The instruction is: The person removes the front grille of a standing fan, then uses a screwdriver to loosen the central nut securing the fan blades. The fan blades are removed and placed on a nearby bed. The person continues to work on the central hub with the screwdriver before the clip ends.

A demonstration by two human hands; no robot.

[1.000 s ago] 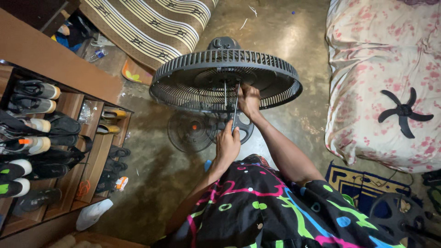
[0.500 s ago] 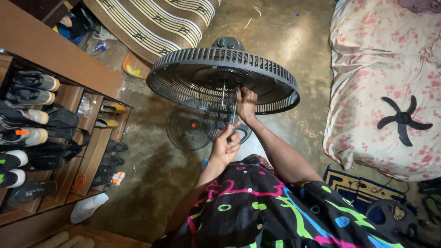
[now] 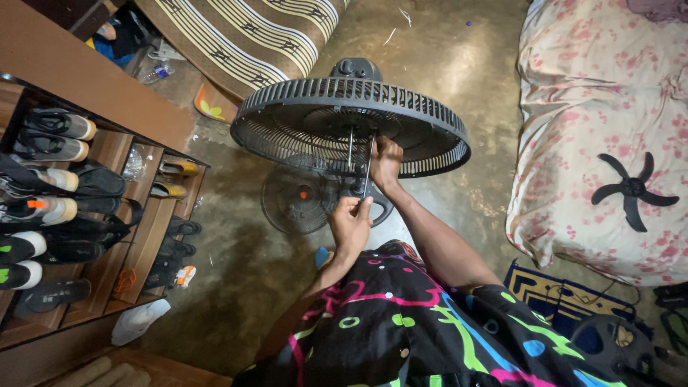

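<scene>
Shoes (image 3: 50, 179) fill a wooden rack (image 3: 107, 115) along the left edge, sandals on the lower right shelves. Striped mat (image 3: 251, 36) at upper left-centre. Fan guard (image 3: 351, 129), dark round grille, sits mid-frame, held tilted above the concrete floor (image 3: 459, 64), motor housing (image 3: 355, 69) showing at its top rim. Fan base (image 3: 297, 201) on the floor just below the guard, left of the hands. Left hand (image 3: 350, 222), centre frame under the guard, fingers pinching a thin screwdriver (image 3: 367, 168) that runs up into the guard's hub. Right hand (image 3: 387, 161) just right of it, fingers curled around the hub area inside the guard; exact grip partly hidden by the grille. Bed (image 3: 595, 107) with floral sheet on the right, black fan blade (image 3: 634, 190) lying on it. Rug (image 3: 552, 294) at lower right.
</scene>
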